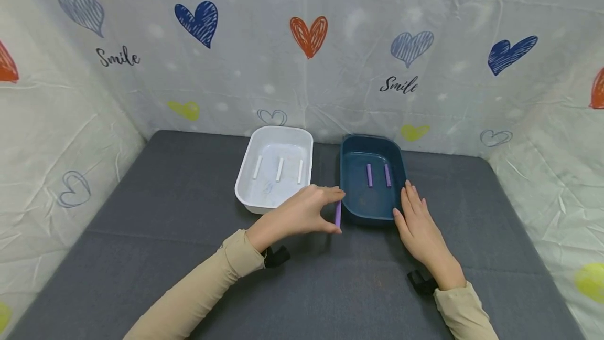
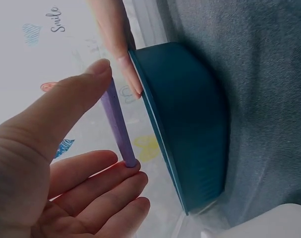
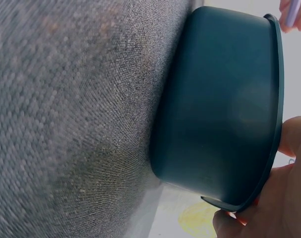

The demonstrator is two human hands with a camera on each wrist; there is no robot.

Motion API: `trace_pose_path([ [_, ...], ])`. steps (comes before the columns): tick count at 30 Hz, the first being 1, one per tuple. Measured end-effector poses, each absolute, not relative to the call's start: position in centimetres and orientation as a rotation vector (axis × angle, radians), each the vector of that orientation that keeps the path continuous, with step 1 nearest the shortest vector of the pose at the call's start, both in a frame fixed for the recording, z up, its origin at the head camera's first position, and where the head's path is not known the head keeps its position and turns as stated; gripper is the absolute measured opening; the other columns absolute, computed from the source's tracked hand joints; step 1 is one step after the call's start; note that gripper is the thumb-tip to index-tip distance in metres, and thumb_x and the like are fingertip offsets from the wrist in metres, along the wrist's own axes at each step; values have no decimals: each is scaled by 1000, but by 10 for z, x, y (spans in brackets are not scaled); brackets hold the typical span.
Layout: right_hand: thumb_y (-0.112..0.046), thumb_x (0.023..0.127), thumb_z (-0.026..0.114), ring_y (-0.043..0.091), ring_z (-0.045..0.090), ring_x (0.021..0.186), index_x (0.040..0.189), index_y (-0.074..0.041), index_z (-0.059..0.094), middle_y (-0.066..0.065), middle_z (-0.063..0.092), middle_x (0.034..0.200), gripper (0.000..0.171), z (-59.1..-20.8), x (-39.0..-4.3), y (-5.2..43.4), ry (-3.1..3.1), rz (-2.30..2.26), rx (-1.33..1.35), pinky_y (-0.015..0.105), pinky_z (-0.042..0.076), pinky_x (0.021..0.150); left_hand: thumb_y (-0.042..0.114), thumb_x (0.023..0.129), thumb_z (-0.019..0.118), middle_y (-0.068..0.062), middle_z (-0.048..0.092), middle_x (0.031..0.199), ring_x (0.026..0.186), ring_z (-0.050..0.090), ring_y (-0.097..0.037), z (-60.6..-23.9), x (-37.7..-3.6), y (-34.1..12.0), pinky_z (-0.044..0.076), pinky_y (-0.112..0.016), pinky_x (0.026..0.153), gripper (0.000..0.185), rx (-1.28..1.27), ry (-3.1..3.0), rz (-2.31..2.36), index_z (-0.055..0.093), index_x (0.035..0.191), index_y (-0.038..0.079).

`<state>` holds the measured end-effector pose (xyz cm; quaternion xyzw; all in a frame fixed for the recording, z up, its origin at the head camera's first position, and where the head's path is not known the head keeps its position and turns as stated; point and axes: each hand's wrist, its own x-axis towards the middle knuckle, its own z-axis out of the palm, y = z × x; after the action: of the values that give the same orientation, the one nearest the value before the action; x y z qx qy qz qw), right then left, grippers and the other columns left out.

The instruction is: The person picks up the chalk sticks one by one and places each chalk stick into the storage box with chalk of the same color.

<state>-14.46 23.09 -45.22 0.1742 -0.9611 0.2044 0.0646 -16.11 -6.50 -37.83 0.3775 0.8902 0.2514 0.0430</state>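
Grey felt tabletop carries a white plastic tray beside a dark blue plastic tray. Right hand, fingers straight, rests against the blue tray's rim. Left hand pinches a thin purple stick just outside that tray's near-left edge.

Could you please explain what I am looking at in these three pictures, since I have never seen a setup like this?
There is no machine here: a person works with two bare hands and wears three cameras. The wide picture comes from the head camera, looking down at a grey mat walled in by a cloth printed with hearts. The other two come from cameras on the wrists, so they show the same things from very close and sideways.

On the mat stand a white tray with three white sticks and a blue tray with two purple sticks.

The left hand pinches a third purple stick between thumb and fingers, right beside the blue tray. The right hand rests with straight fingers against that tray's other side.
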Motion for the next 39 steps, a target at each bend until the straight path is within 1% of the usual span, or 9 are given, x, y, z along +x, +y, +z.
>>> trace_pose_path([
  [6, -29, 108, 38, 38, 10, 150, 153, 11, 19, 21, 7, 164, 63, -451, -145, 231, -2909, 630, 527, 59, 13, 118, 30, 77, 87, -15, 57, 139, 130, 54, -27, -375, -170, -57, 48, -37, 103, 71, 1145, 2718, 766, 60, 135, -2],
  [15, -30, 108, 38, 36, 8, 151, 153, 11, 18, 21, 7, 164, 63, -451, -145, 231, -2911, 635, 525, 59, 13, 118, 29, 79, 86, -16, 57, 139, 129, 55, -25, -368, -183, -41, 47, -36, 104, 72, 1147, 2702, 765, 57, 137, -3],
  [21, -29, 108, 39, 38, 10, 150, 153, 11, 19, 20, 7, 164, 63, -451, -145, 231, -2909, 633, 525, 59, 14, 118, 32, 80, 85, -13, 58, 139, 127, 56, -23, -367, -194, -34, 48, -34, 102, 72, 1145, 2732, 696, 57, 138, 0],
  [26, -30, 109, 37, 38, 9, 150, 153, 10, 17, 20, 6, 164, 64, -451, -145, 232, -2926, 633, 517, 59, 12, 118, 34, 79, 85, -11, 58, 139, 128, 55, -23, -367, -204, -30, 48, -36, 103, 72, 1125, 2749, 654, 58, 137, 2],
  [32, -31, 109, 37, 37, 8, 150, 153, 10, 17, 19, 5, 165, 64, -451, -146, 232, -2918, 637, 520, 59, 12, 118, 37, 79, 85, -8, 60, 138, 124, 58, -23, -371, -217, -27, 51, -39, 98, 70, 1085, 2794, 596, 61, 135, 3],
  [39, -32, 109, 36, 36, 9, 151, 153, 11, 19, 20, 8, 164, 64, -452, -145, 231, -2909, 630, 519, 59, 14, 118, 38, 77, 86, -9, 64, 131, 114, 63, -22, -377, -233, -23, 55, -39, 92, 71, 1016, 2806, 590, 62, 134, 3],
])
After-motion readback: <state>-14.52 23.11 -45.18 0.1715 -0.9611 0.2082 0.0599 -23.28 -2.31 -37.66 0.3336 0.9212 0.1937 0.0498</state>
